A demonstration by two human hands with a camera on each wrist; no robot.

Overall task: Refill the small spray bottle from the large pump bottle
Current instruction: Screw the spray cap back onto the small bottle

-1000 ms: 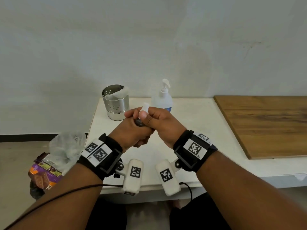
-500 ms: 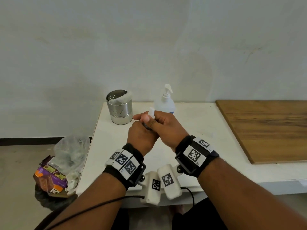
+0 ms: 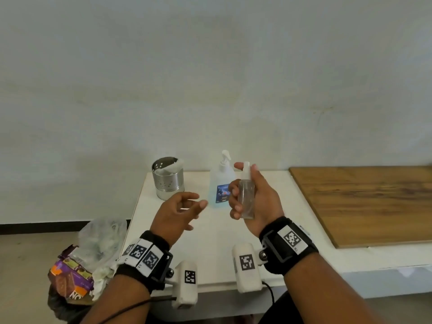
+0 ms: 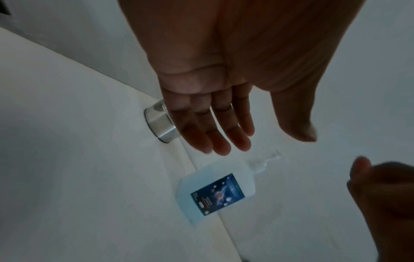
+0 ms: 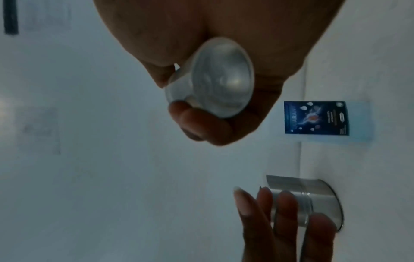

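Observation:
My right hand (image 3: 254,197) grips the small clear spray bottle (image 3: 246,195) upright above the white table (image 3: 210,242), fingers curled round its body and its white spray head up. In the right wrist view the bottle's round clear base (image 5: 221,83) faces the camera. The large pump bottle (image 3: 221,185), with pale blue liquid and a dark blue label (image 4: 217,195), stands at the back of the table just behind and left of the small bottle. My left hand (image 3: 182,206) hovers open to its left, holding nothing, fingers (image 4: 215,127) relaxed and spread.
A perforated steel cup (image 3: 167,177) with white tissue inside stands at the back left of the table. A wooden board (image 3: 364,202) covers the table's right side. On the floor at the left lie a plastic bag (image 3: 100,242) and snack wrappers (image 3: 70,281).
Both hands were clasped together round the small bottle. Now the left hand has let go and moved left, while the right hand holds the bottle upright alone.

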